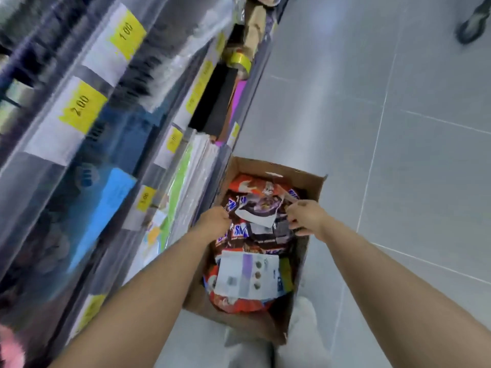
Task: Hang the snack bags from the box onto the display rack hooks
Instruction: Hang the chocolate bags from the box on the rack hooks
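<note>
An open cardboard box (305, 181) stands on the floor beside the shelving, filled with several snack bags in brown, orange and white. Both my hands reach down into it. My left hand (215, 221) is closed on the left edge of a brown snack bag (259, 212) lying on top of the pile. My right hand (305, 216) pinches the same bag's right edge. A white-backed bag (247, 274) lies nearer me, over an orange one (239, 304). No rack hooks can be made out in this blurred view.
Store shelving (111, 128) with yellow price tags and stacked paper goods runs along the left, blurred by motion. Grey tiled floor (398, 128) lies to the right. Another person's shoe (470, 27) is at the top right. My own white shoes (303, 322) stand by the box.
</note>
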`<state>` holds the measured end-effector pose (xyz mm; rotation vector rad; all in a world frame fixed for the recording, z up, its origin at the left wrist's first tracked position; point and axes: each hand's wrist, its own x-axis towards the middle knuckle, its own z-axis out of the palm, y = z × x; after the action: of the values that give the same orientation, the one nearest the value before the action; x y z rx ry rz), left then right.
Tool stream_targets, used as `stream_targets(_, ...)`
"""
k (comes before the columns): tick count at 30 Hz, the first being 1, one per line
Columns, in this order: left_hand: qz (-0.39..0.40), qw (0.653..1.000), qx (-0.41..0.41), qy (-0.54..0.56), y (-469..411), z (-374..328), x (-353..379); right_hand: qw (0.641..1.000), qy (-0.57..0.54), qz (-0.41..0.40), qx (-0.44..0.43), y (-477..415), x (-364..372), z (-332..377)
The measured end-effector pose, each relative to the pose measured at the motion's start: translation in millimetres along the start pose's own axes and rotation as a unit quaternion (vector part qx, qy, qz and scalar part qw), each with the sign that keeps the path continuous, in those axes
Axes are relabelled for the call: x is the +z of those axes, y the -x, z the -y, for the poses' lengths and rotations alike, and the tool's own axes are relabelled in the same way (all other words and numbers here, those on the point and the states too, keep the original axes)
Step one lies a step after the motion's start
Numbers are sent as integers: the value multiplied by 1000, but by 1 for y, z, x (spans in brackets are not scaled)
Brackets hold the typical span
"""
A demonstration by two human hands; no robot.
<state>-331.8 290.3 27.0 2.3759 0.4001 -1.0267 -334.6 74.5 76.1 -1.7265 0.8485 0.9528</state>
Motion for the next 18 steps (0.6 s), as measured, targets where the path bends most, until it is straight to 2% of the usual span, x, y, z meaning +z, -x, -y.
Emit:
stream_targets(3, 0, 999, 1, 35, -40, 9, 37, 999, -37, 4, -4, -56, 19, -15)
stream_targets(8, 70, 997, 9, 11, -96, 48, 105, 997, -79, -1, 17, -134, 49, -36)
stream_targets(11, 131, 987, 7, -90, -116, 67, 125, 990, -132, -1, 40, -168, 62, -45)
stream_targets(14, 186, 975, -17, -123, -129, 83, 138, 978, -196, 10, 68, -190, 70, -51)
stream_targets(16, 216, 964, -7, -152, -127, 88, 145, 964, -249, 18, 87, -199, 76, -56)
stream_targets(18, 228, 945, 16, -233, -119, 90, 152, 950, -297, 24, 96, -201, 82, -58)
